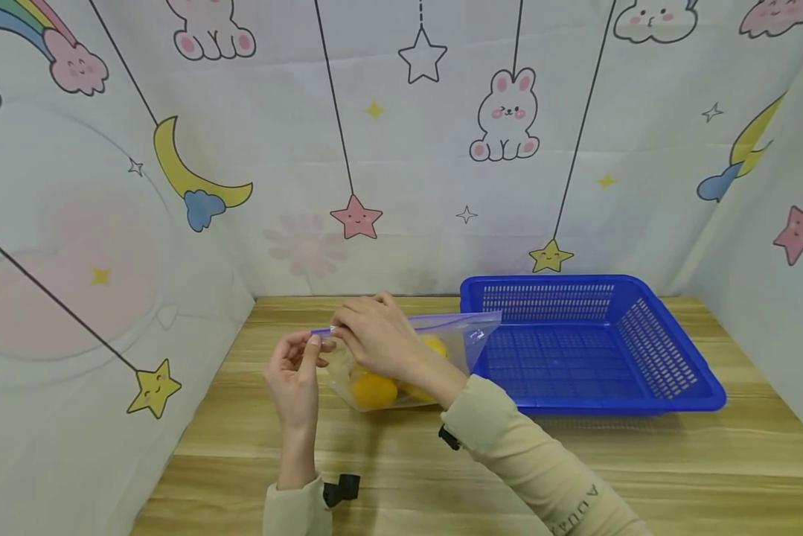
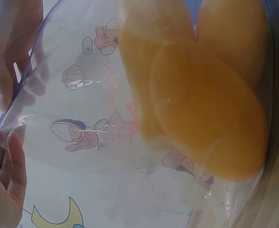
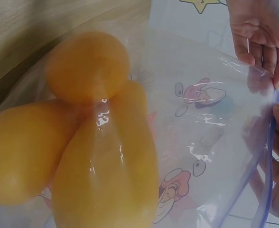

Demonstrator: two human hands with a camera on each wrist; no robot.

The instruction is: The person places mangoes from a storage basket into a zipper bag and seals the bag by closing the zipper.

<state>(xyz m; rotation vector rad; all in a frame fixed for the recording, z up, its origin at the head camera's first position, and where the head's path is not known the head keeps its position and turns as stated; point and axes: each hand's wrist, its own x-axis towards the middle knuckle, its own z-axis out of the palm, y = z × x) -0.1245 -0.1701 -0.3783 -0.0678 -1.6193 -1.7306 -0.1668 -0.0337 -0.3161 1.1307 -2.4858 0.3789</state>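
Note:
A clear zip bag [image 1: 479, 333] with a purple seal strip along its top stands on the table with several yellow-orange fruits [image 1: 374, 391] inside; their exact kind is hard to tell through the plastic. Cartoon prints show on the bag in both wrist views. My left hand [image 1: 296, 376] pinches the bag's top corner at the left end of the strip. Close beside it, my right hand [image 1: 381, 335] pinches the purple strip [image 3: 271, 142] between thumb and fingers. Toward the right, the strip's two edges stand apart in the right wrist view.
Right of the bag, a blue plastic basket [image 1: 692, 372] with slotted sides stands on the wooden table [image 1: 401, 476], close behind the bag's right end. A white cloth [image 1: 428, 171] printed with stars, moons and rabbits hangs behind the table and along both sides.

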